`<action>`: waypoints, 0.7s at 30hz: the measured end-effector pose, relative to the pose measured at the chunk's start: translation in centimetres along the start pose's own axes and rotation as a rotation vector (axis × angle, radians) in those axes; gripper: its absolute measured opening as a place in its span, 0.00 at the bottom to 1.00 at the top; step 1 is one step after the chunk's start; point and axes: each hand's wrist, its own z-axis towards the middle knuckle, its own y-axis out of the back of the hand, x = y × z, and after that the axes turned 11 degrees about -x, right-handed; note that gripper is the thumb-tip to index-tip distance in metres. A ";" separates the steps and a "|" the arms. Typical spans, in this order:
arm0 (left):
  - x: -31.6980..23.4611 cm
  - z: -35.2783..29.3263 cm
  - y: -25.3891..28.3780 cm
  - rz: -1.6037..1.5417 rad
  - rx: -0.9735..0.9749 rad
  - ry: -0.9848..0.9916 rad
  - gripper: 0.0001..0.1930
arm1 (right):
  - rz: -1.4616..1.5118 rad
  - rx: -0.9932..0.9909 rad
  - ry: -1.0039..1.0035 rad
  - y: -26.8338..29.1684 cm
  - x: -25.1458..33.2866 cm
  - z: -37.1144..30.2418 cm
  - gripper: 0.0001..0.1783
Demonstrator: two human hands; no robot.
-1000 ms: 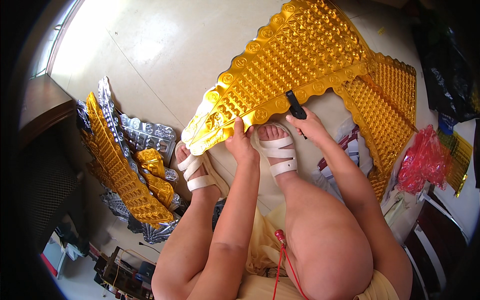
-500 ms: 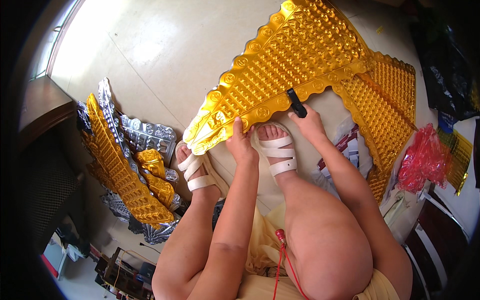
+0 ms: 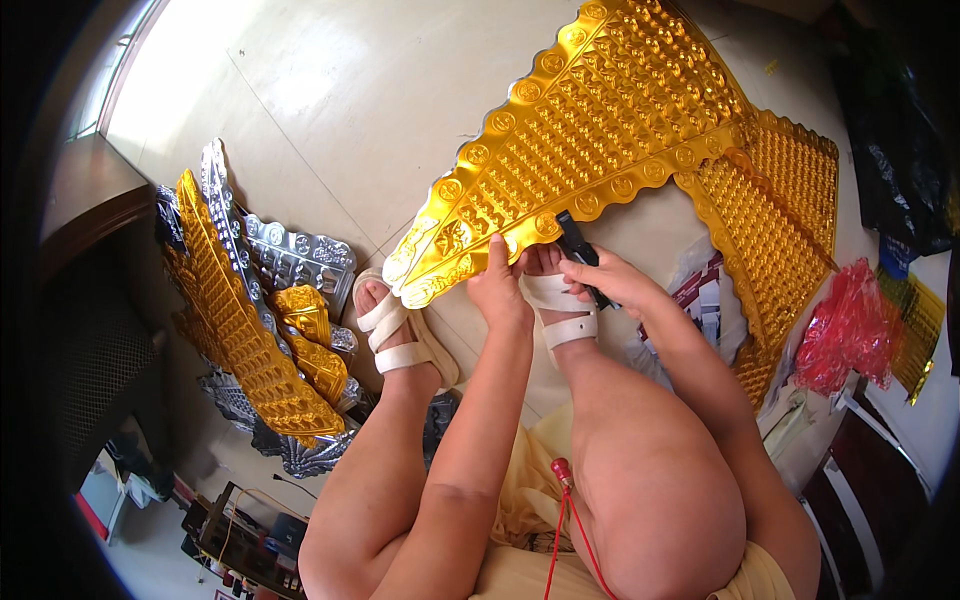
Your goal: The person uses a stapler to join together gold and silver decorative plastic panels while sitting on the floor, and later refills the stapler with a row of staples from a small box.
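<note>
A large gold embossed foil sheet (image 3: 600, 110) with a scalloped border stretches from between my feet to the upper right. My left hand (image 3: 498, 288) pinches its lower edge near the narrow pointed end, thumb on top. In my right hand (image 3: 615, 280) is a black stapler (image 3: 578, 245), its tip at the sheet's scalloped lower edge, just right of my left hand. More gold embossed panels (image 3: 765, 230) join the sheet at a fold on the right and run down toward my right forearm. The stapler's lower end is partly covered by my fingers.
Gold and silver embossed pieces (image 3: 250, 320) are stacked on the tiled floor at left. A red plastic bag (image 3: 850, 330) and a clear bag (image 3: 715, 310) lie at right. A dark wooden furniture edge (image 3: 95, 190) stands at far left. My sandalled feet flank the sheet's tip.
The stapler has moved left and down along the sheet's edge, closer to my left hand. My left hand and the sheet's tip have shifted slightly right.
</note>
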 end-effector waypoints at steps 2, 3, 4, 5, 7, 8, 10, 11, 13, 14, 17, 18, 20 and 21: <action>0.0 -0.2 -0.2 -0.003 0.006 -0.013 0.13 | 0.003 0.025 0.007 -0.9 0.3 -0.1 0.23; 0.0 -0.3 -0.3 -0.004 0.009 -0.030 0.13 | -0.003 0.024 0.009 -1.3 0.4 0.0 0.23; -0.1 -0.4 -0.3 -0.007 0.012 -0.048 0.12 | -0.009 0.024 0.011 -1.7 0.5 0.2 0.22; -0.2 -0.7 -0.4 0.007 0.037 -0.050 0.12 | -0.015 0.024 0.013 -1.9 0.6 0.3 0.22; -0.5 -1.2 -0.7 0.032 0.084 -0.054 0.12 | -0.006 0.038 0.031 -2.3 0.9 0.2 0.20; -0.7 -1.2 -0.8 0.005 0.067 -0.087 0.11 | -0.002 0.050 0.039 -2.7 1.1 0.1 0.19; -0.9 -1.2 -0.8 0.007 0.015 -0.092 0.11 | -0.006 0.057 0.008 -3.4 1.3 0.0 0.18; -1.1 -1.2 -0.8 0.006 -0.016 -0.100 0.10 | -0.009 0.068 -0.006 -3.9 1.5 0.1 0.17; -0.6 -0.7 -0.2 0.024 0.053 -0.144 0.09 | 0.021 0.031 -0.034 -4.3 1.7 -0.1 0.18; -0.6 -0.7 -0.2 0.035 0.051 -0.146 0.09 | 0.013 0.006 -0.027 -4.3 1.7 -0.1 0.18; -0.3 -0.8 -0.3 0.003 0.031 -0.128 0.09 | 0.064 -0.015 -0.032 -4.5 2.1 -0.6 0.13; -0.4 -0.5 0.0 0.036 0.041 -0.096 0.10 | 0.061 -0.028 -0.026 -4.7 2.1 -0.6 0.13; -0.4 -0.1 0.4 0.068 0.073 -0.071 0.14 | 0.047 -0.019 -0.025 -4.9 2.3 -0.5 0.14; -0.3 0.1 0.5 0.066 0.096 -0.078 0.15 | 0.041 -0.021 -0.025 -4.8 2.3 -0.5 0.14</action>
